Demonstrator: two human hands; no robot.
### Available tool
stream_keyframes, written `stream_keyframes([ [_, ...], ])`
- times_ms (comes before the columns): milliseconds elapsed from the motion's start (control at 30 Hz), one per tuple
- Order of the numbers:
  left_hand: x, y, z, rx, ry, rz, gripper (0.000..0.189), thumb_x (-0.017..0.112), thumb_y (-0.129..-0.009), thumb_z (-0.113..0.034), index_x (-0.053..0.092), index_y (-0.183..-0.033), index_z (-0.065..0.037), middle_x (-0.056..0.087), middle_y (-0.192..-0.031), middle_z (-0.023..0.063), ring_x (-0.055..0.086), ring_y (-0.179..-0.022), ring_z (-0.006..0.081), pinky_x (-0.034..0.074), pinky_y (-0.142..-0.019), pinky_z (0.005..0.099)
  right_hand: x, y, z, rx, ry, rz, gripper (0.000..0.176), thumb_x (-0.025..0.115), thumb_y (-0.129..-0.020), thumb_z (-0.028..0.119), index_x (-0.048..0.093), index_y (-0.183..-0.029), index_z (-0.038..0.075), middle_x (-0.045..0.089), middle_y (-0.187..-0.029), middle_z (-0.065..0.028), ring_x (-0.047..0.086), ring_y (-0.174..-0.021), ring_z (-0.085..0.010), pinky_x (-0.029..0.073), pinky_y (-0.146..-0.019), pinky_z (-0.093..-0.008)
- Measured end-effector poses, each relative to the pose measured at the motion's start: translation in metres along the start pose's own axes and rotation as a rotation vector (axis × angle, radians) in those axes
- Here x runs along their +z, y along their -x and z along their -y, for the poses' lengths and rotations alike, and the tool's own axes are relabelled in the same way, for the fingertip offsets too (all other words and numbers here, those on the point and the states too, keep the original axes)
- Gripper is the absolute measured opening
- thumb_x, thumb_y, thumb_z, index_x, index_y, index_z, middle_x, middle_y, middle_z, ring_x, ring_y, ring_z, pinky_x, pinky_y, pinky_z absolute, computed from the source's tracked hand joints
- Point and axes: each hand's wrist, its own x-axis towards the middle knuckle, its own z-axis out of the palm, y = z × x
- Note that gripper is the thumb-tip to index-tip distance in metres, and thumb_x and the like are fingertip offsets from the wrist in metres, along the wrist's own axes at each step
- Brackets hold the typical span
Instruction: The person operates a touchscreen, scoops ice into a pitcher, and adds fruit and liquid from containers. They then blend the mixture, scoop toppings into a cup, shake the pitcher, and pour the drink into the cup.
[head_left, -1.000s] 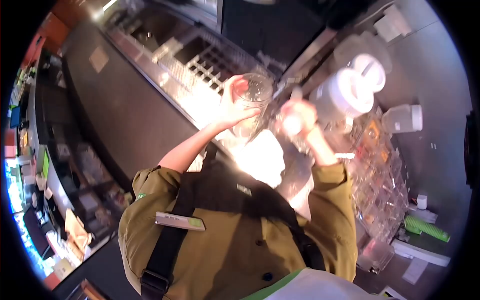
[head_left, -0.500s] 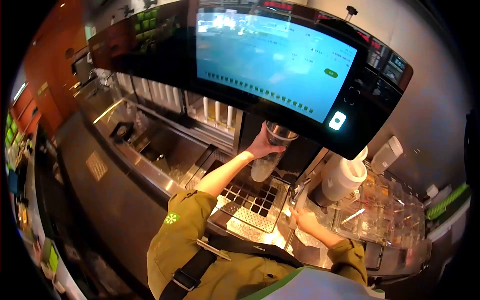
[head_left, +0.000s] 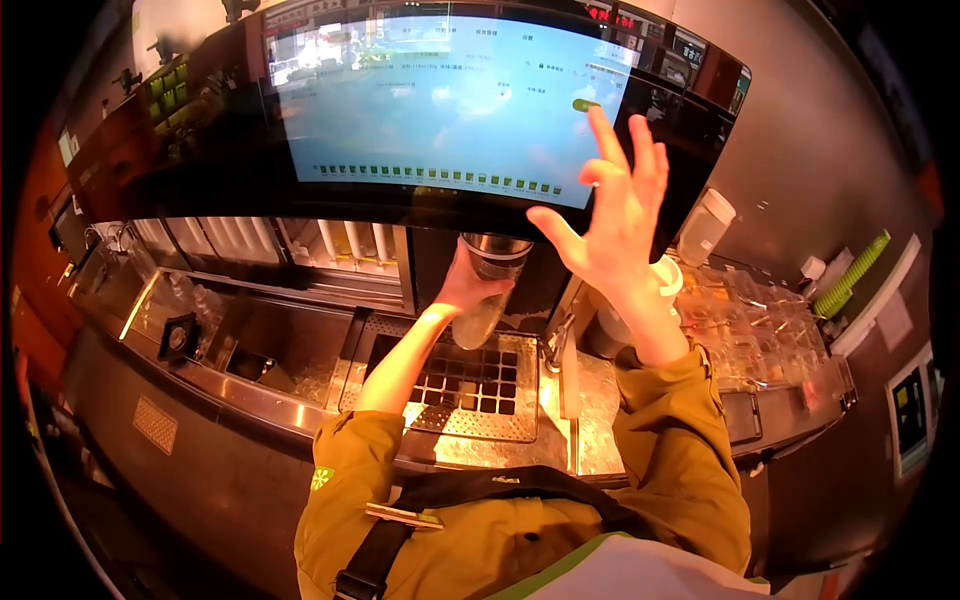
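My left hand [head_left: 463,284] is wrapped round a tall clear cup [head_left: 482,325], held tilted just beneath the lower edge of a big touchscreen [head_left: 430,125]. The cup's mouth is partly covered by the machine's lower edge. My right hand [head_left: 622,225] is raised in front of the screen, fingers spread and holding nothing. Its index fingertip lies at a green button [head_left: 583,104] on the blue display. Below the cup is a metal drip tray with a square grid [head_left: 465,390].
A sink [head_left: 275,335] is set into the counter at left, near upright white tubes [head_left: 355,240]. To the right stand a white jug [head_left: 665,278], a lidded white container [head_left: 706,226] and several clear boxes [head_left: 750,330]. A tap [head_left: 557,343] rises beside the drip tray.
My right hand has let go of the whitish handle-like piece by the tap and come up to the screen. My left hand still holds the cup; the view has shifted right.
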Motion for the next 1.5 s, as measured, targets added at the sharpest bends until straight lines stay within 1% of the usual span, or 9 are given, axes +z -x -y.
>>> stream_keyframes([
  [100,-0.003,-0.002,0.013,0.152,-0.059,-0.042,0.099,0.081,-0.052,-0.020,0.021,-0.129,-0.004,0.037,-0.126,0.0133,0.037,-0.118,0.0245,0.032,-0.097,0.0366,-0.038,0.018,0.011,-0.071,-0.095,-0.121,0.040,0.055,-0.078,0.044,0.037,-0.088,0.010,0.052,-0.116,-0.0213,0.036,-0.117,-0.0341,0.022,-0.097,-0.0464],
  [167,0.003,0.004,0.004,-0.009,0.171,0.004,0.098,0.083,-0.051,-0.024,0.025,-0.127,-0.002,0.038,-0.124,0.0139,0.040,-0.114,0.0262,0.034,-0.095,0.0360,-0.055,0.059,0.011,-0.127,-0.115,-0.242,0.034,0.051,-0.081,0.037,0.035,-0.088,0.008,0.057,-0.103,-0.0187,0.047,-0.105,-0.0315,0.030,-0.093,-0.0454],
  [200,-0.003,0.002,0.028,0.063,-0.091,-0.070,0.097,0.083,-0.051,-0.021,0.025,-0.127,-0.004,0.039,-0.121,0.0152,0.042,-0.111,0.0269,0.036,-0.093,0.0354,-0.058,0.077,0.011,-0.085,-0.161,-0.215,0.031,0.051,-0.081,0.032,0.036,-0.091,0.007,0.056,-0.103,-0.0191,0.047,-0.103,-0.0317,0.032,-0.092,-0.0456],
  [333,0.006,0.026,0.038,0.012,-0.157,-0.163,0.111,0.082,-0.054,-0.018,0.009,-0.137,-0.014,0.037,-0.120,0.0174,0.043,-0.109,0.0298,0.038,-0.092,0.0368,-0.059,0.157,0.018,0.401,-0.396,-0.093,0.031,0.055,-0.073,0.002,0.044,-0.101,0.003,0.051,-0.109,-0.0207,0.049,-0.100,-0.0298,0.036,-0.089,-0.0401],
  [467,0.015,0.055,0.057,-0.106,-0.238,-0.266,0.117,0.081,-0.055,-0.017,-0.001,-0.138,-0.016,0.034,-0.119,0.0172,0.040,-0.110,0.0305,0.036,-0.093,0.0366,-0.095,0.223,0.027,0.642,-0.124,0.145,0.025,0.054,-0.074,0.000,0.050,-0.099,-0.001,0.052,-0.107,-0.0194,0.049,-0.101,-0.0296,0.037,-0.089,-0.0386],
  [600,0.027,0.071,0.079,-0.004,-0.388,-0.351,0.113,0.077,-0.060,-0.004,-0.006,-0.137,-0.008,0.045,-0.112,0.0145,0.049,-0.101,0.0235,0.041,-0.088,0.0326,-0.124,0.274,0.034,0.833,-0.062,0.132,0.021,0.053,-0.077,0.001,0.050,-0.098,-0.001,0.052,-0.106,-0.0183,0.050,-0.100,-0.0281,0.038,-0.087,-0.0369],
  [733,0.039,0.075,0.078,-0.001,-0.462,-0.428,0.115,0.078,-0.060,-0.009,-0.007,-0.136,-0.005,0.041,-0.116,0.0165,0.043,-0.107,0.0259,0.033,-0.095,0.0343,-0.136,0.295,0.045,0.978,-0.049,0.101,0.019,0.052,-0.079,0.000,0.050,-0.098,-0.001,0.051,-0.109,-0.0176,0.052,-0.094,-0.0252,0.041,-0.083,-0.0339],
  [1067,0.045,0.075,0.085,0.016,-0.455,-0.476,0.120,0.082,-0.055,-0.020,-0.005,-0.135,0.000,0.030,-0.121,0.0239,0.034,-0.113,0.0341,0.028,-0.098,0.0390,-0.127,0.307,0.062,1.009,-0.051,0.181,0.021,0.051,-0.076,-0.008,0.051,-0.096,-0.004,0.051,-0.106,-0.0181,0.056,-0.079,-0.0218,0.048,-0.065,-0.0283],
  [1500,0.047,0.075,0.097,0.073,-0.439,-0.539,0.117,0.083,-0.053,-0.011,0.001,-0.136,0.000,0.026,-0.127,0.0220,0.032,-0.115,0.0294,0.028,-0.099,0.0377,-0.145,0.343,0.071,1.181,-0.089,0.148,0.017,0.050,-0.081,-0.003,0.051,-0.097,-0.003,0.051,-0.109,-0.0153,0.056,-0.077,-0.0165,0.046,-0.069,-0.0254],
])
